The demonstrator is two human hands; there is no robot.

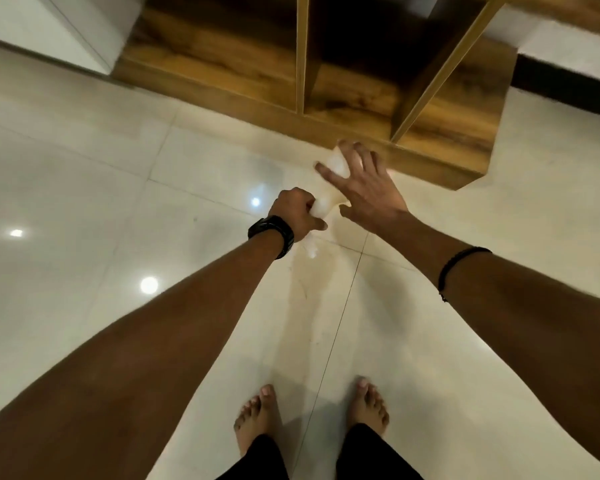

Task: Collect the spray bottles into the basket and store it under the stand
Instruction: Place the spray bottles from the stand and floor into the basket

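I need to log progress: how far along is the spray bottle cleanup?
Nothing looks finished: no basket is in view. In hand: the left hand grips one end of a pale, blurred object, possibly a spray bottle, while the right hand spreads open over it. The wooden stand is just ahead. Collecting and storing remain.
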